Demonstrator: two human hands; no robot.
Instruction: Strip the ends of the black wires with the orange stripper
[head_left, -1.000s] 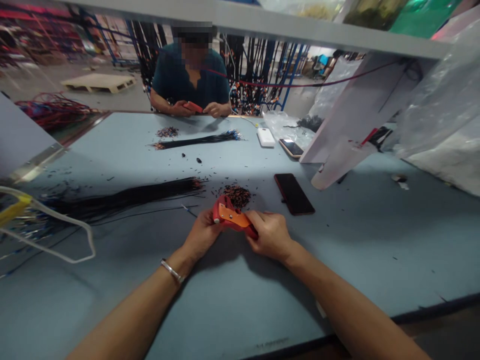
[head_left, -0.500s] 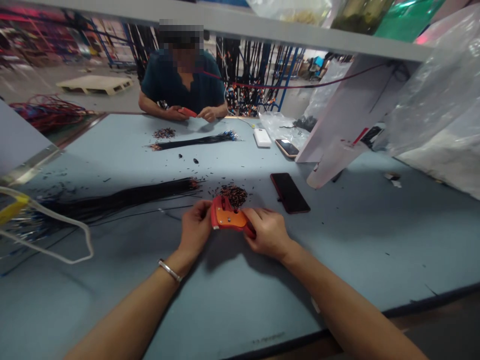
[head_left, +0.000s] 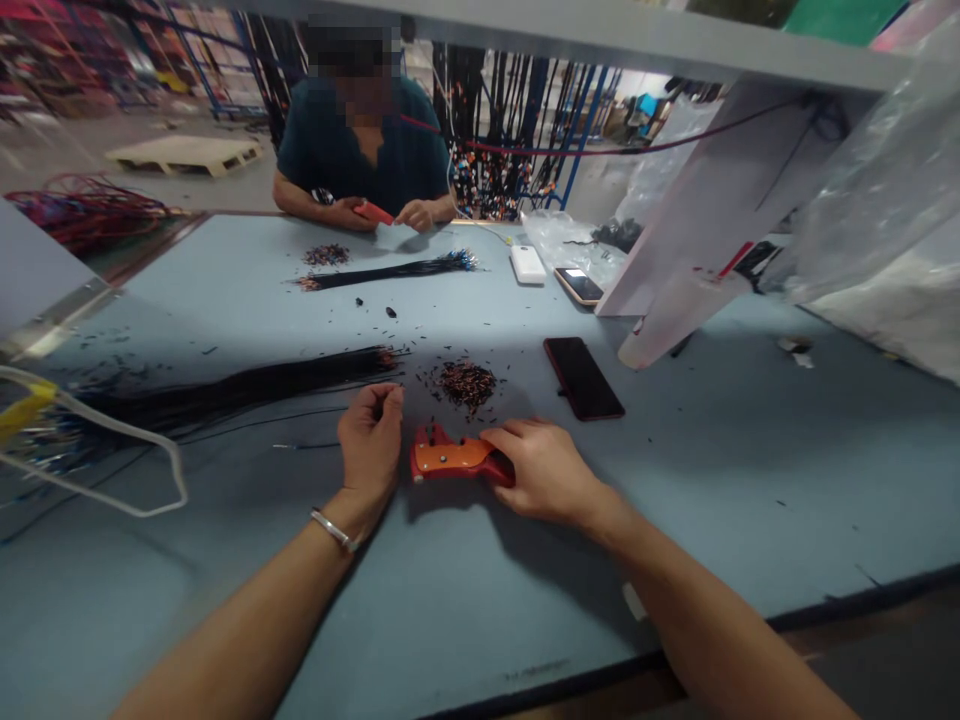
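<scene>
My right hand [head_left: 551, 470] is wrapped round the handles of a red and orange wire stripper [head_left: 450, 458], whose jaws point left. Left of the tool, my left hand [head_left: 371, 435] is pinched closed near the end of the wire bundle; a thin black wire [head_left: 311, 445] runs leftward from it, and its fingertips hide what they grip. The bundle of black wires [head_left: 255, 395] lies on the left, with copper-coloured ends on its right. Just beyond the tool sits a pile of small dark and copper-coloured scraps [head_left: 469, 385].
A dark phone [head_left: 583, 378] lies right of the scraps. Farther back are a second wire bundle [head_left: 390, 270], a white box [head_left: 527, 264] and another phone [head_left: 579, 286]. Across the table [head_left: 480, 590] a person [head_left: 364, 150] holds a red tool. A white looped cable [head_left: 176, 470] is at left.
My left hand has moved left, away from the tool's jaws. The wire stripper has shifted slightly left and down in my right hand. The view has tilted a little.
</scene>
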